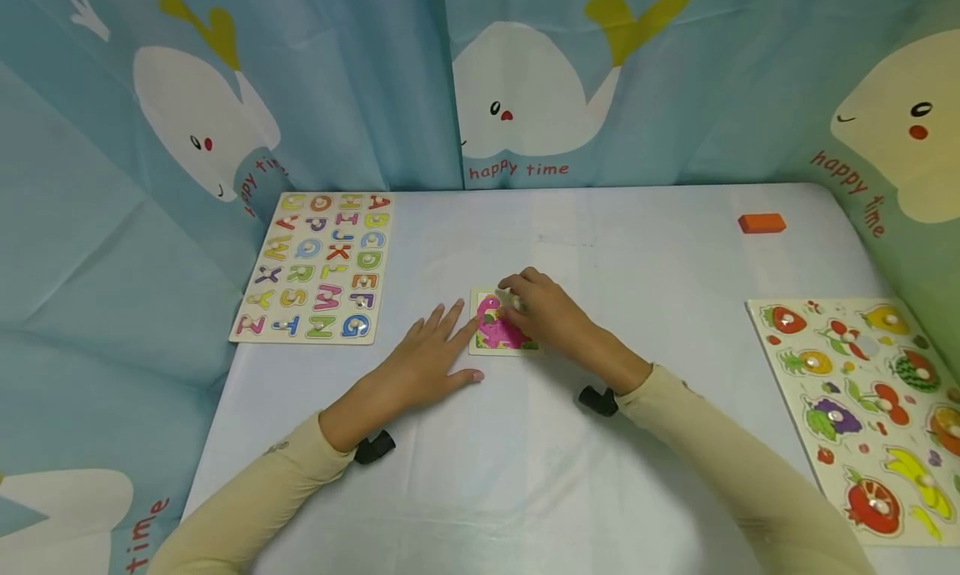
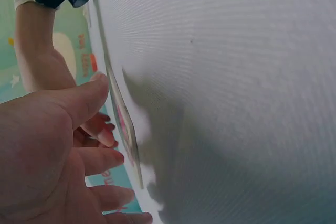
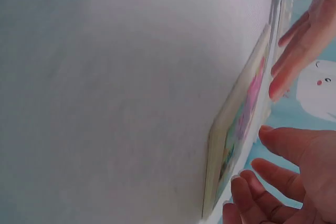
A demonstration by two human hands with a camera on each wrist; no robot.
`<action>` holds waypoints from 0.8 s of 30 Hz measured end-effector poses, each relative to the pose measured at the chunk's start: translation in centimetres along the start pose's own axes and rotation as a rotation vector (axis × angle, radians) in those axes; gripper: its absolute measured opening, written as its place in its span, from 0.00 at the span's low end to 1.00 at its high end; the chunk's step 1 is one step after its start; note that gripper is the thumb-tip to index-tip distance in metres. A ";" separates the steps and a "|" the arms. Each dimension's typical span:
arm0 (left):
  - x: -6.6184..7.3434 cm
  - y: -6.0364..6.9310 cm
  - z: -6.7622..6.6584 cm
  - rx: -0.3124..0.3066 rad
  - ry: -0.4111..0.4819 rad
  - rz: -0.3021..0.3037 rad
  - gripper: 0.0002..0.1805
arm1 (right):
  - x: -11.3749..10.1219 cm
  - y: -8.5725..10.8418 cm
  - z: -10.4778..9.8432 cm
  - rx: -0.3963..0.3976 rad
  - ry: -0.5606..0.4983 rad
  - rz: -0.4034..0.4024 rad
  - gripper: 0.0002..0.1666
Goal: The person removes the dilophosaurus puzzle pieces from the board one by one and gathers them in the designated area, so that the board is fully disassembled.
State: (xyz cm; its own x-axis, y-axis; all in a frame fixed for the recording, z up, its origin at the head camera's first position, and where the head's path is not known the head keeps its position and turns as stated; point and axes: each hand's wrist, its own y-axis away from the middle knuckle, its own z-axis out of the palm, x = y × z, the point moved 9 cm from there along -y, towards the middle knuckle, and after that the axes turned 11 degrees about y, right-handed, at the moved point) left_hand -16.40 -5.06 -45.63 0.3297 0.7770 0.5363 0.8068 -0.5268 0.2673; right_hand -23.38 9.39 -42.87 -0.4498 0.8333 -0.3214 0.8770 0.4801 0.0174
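A small square puzzle board (image 1: pixel 505 333) with a pink dinosaur picture and pale rim lies flat on the white table. My left hand (image 1: pixel 423 362) is spread at its left side, index fingertip at the board's left edge and thumb below it on the table side. My right hand (image 1: pixel 546 308) hovers over the board's upper right corner with fingers loosely bent, covering part of the picture. The right wrist view shows a gap between that hand's thumb (image 3: pixel 283 142) and fingers, with no piece visible there. Whether its fingertips touch the board is hard to tell.
An alphabet puzzle board (image 1: pixel 307 267) lies at the back left. A fruit puzzle board (image 1: pixel 847 375) lies at the right edge, and an orange block (image 1: pixel 762 223) sits at the back right. Blue whale-print curtains (image 1: pixel 405 75) surround the table.
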 end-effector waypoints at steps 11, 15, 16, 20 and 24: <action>0.3 0.1 0.1 -0.014 -0.018 0.032 0.44 | -1.3 -0.7 0.8 0.031 0.063 -0.028 0.17; 0.4 0.2 0.0 -0.014 -0.024 0.037 0.43 | -1.5 -0.6 0.8 0.041 0.093 -0.033 0.15; 0.4 0.2 0.0 -0.015 -0.025 0.038 0.43 | -1.6 -0.6 0.8 0.045 0.099 -0.036 0.15; 0.4 0.3 0.0 -0.022 -0.020 0.028 0.44 | -1.8 -0.6 0.8 0.043 0.122 -0.037 0.15; 0.3 0.3 0.1 -0.028 -0.014 0.020 0.44 | -1.9 -0.6 0.7 0.033 0.141 -0.033 0.16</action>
State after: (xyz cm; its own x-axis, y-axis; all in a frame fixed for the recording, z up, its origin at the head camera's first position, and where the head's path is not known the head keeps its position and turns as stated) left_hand -16.04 -4.93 -45.43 0.3523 0.7709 0.5307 0.7861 -0.5514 0.2793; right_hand -22.91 7.31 -42.97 -0.4960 0.8483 -0.1853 0.8652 0.5008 -0.0229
